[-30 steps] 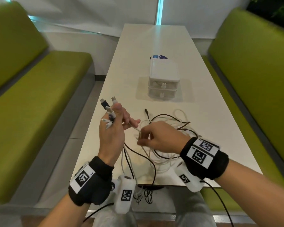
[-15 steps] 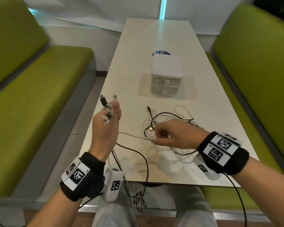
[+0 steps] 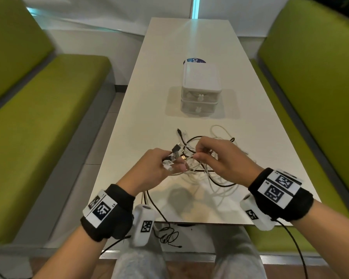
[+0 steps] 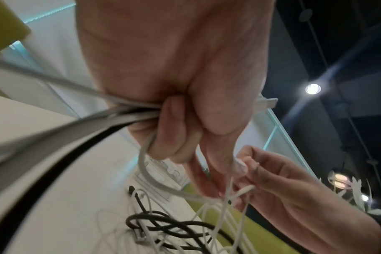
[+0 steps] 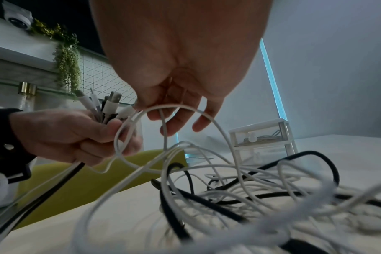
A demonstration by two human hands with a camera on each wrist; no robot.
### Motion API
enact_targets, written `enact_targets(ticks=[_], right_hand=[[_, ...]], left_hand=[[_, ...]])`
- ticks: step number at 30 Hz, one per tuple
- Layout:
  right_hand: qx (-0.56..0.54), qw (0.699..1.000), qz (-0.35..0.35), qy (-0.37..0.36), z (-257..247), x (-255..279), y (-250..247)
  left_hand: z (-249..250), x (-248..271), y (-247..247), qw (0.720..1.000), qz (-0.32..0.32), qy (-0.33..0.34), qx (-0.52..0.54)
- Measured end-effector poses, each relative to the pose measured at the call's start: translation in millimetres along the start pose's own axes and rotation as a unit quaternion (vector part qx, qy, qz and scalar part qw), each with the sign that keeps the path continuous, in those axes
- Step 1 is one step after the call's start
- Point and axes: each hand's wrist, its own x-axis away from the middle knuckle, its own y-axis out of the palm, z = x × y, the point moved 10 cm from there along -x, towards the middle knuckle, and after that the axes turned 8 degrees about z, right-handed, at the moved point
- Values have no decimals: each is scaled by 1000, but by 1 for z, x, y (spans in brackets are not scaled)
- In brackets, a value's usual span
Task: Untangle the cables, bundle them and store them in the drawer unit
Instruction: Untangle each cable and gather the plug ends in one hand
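The left hand (image 3: 151,170) grips a bunch of cable plugs (image 5: 108,107); the right hand (image 3: 220,158) pinches a white strand of the cables (image 3: 206,178) tangled on the table (image 3: 149,121). Beyond, the drawer unit (image 3: 200,87) stands closed, something coiled in its upper drawer (image 5: 259,135).

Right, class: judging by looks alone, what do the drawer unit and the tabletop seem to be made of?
Drawer unit: probably plastic, with an opaque white frame and clear glossy drawer fronts, since contents show through in the right wrist view. Tabletop: smooth cream surface with soft reflections, likely laminate, though not certain.
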Motion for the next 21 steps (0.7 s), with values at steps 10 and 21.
enact_targets(ticks=[10,21], right_hand=[[-86,993,-66,35,7,10,6],[170,979,-93,70,55,23,11]], left_hand=[[-6,-1,-5,998,30,-9,-45],[-45,8,-85,948,299,-106,19]])
